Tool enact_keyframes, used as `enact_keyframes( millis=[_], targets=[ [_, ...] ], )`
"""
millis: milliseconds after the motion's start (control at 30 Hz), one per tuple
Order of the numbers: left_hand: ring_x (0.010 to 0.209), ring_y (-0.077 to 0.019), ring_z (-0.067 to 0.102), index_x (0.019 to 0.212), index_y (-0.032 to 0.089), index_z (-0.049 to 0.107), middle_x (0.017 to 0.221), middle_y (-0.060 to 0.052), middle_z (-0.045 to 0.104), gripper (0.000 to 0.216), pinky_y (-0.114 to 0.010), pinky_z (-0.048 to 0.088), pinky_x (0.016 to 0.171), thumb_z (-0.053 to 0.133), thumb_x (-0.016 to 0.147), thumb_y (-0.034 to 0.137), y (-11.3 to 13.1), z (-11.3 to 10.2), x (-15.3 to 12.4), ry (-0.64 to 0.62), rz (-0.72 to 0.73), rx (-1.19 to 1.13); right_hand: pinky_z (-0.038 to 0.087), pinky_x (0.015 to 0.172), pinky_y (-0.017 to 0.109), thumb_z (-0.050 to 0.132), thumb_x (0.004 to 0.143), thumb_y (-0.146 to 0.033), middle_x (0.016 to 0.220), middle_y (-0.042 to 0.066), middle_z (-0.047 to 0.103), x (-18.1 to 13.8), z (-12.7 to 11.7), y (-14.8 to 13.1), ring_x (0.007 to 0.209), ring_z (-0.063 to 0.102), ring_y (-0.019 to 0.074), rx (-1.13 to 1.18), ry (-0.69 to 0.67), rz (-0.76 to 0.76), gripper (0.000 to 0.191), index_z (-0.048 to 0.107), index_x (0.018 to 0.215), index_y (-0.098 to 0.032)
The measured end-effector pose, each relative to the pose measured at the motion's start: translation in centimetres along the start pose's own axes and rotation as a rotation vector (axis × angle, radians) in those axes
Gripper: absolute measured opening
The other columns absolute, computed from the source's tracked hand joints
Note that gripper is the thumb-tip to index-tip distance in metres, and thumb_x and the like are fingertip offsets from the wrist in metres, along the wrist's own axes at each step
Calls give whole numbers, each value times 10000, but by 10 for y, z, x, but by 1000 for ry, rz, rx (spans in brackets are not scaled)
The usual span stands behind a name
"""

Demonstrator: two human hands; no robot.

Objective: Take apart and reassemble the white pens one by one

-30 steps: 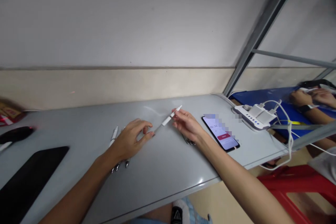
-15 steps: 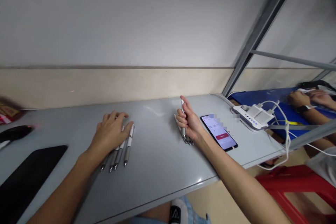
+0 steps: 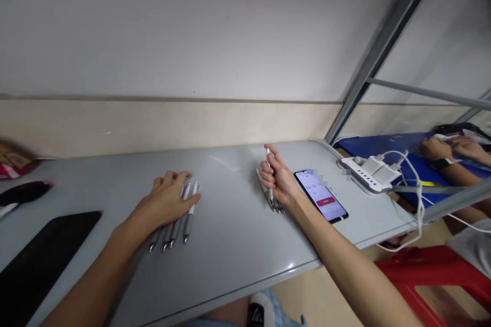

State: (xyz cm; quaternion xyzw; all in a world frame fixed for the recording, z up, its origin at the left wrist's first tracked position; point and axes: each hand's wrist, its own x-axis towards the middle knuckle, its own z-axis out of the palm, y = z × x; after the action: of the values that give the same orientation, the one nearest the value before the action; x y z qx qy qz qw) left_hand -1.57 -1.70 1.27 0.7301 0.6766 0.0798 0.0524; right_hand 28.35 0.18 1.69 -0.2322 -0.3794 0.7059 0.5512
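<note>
My left hand (image 3: 166, 199) lies flat, fingers apart, on a row of several white and grey pens (image 3: 180, 222) on the grey table (image 3: 230, 245). Their tips point toward me. My right hand (image 3: 278, 179) is closed around a white pen (image 3: 268, 161) held upright, its top sticking out above my fingers. Under that hand lie more pens (image 3: 276, 207), partly hidden. A phone (image 3: 321, 196) with a lit screen and a red button lies just right of my right hand.
A white power strip (image 3: 370, 173) with plugged chargers and cables sits at the table's right end. A black mat (image 3: 42, 260) and a black mouse (image 3: 23, 193) are at the left. Another person's arms (image 3: 448, 150) rest at far right. A red stool (image 3: 441, 276) stands below.
A second ago both hands held one pen between them. My left hand let go and moved left onto the row of pens. My right hand drew the pen upright into its fist.
</note>
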Motion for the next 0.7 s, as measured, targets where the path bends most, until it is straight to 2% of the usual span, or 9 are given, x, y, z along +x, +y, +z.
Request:
enact_keyframes(
  millis=[100, 200, 300, 367, 433, 500, 600, 700],
  targets=[
    [1083, -376, 502, 1215, 214, 525, 1184, -152, 518, 559, -469, 450, 826, 517, 744, 514, -3, 5, 1, 22, 40, 17, 83, 380, 174, 623, 859, -425, 586, -93, 254, 1, -1, 0, 427, 139, 60, 11, 3, 1, 312, 460, 1110, -339],
    [1040, -328, 521, 1125, 208, 556, 1088, -126, 550, 439, -459, 437, 876, 509, 751, 433, 0, 7, 2, 57, 79, 21, 114, 383, 163, 624, 855, -416, 598, -88, 340, 1, -1, 1, 427, 207, 54, -13, 8, 4, 332, 458, 1133, -339],
    [1033, -308, 509, 1104, 192, 564, 1065, -117, 550, 394, -457, 412, 931, 474, 779, 395, 10, 6, 0, 86, 102, 54, 247, 413, 165, 637, 834, -410, 670, -54, 467, 1, 2, 4, 491, 377, 65, -115, 21, -8, 332, 510, 1119, -297],
    [1055, -312, 492, 1128, 185, 554, 1089, -119, 538, 388, -440, 421, 921, 442, 805, 369, 17, 4, -3, 79, 71, 90, 376, 505, 199, 642, 821, -386, 732, -30, 525, 2, 2, 7, 586, 485, 90, -240, 36, -42, 321, 555, 1103, -259],
    [1077, -318, 478, 1129, 192, 551, 1103, -115, 533, 372, -427, 436, 895, 417, 826, 362, 21, 2, -5, 63, 49, 119, 446, 638, 253, 630, 824, -364, 785, -7, 567, 4, 0, 9, 681, 541, 118, -444, 67, -93, 286, 603, 1073, -225],
    [1085, -315, 474, 1119, 187, 556, 1103, -116, 535, 362, -423, 438, 895, 403, 841, 360, 22, 1, -6, 59, 64, 141, 451, 757, 300, 605, 840, -354, 882, 27, 613, 6, -4, 11, 804, 566, 151, -725, 111, -163, 258, 645, 1047, -205],
    [1066, -297, 483, 1116, 177, 564, 1084, -114, 541, 359, -410, 432, 911, 406, 846, 353, 21, 1, -7, 70, 90, 158, 395, 894, 384, 566, 868, -352, 1101, 79, 611, 9, -12, 12, 1038, 521, 223, -1189, 162, -260, 272, 671, 1074, -210],
    [1054, -292, 484, 1122, 188, 567, 1084, -108, 541, 359, -398, 441, 883, 411, 847, 359, 21, 1, -8, 76, 82, 164, 334, 909, 473, 518, 904, -372, 1179, 104, 566, 11, -15, 15, 1132, 430, 289, -1568, 166, -226, 290, 675, 1113, -246]
  ],
)
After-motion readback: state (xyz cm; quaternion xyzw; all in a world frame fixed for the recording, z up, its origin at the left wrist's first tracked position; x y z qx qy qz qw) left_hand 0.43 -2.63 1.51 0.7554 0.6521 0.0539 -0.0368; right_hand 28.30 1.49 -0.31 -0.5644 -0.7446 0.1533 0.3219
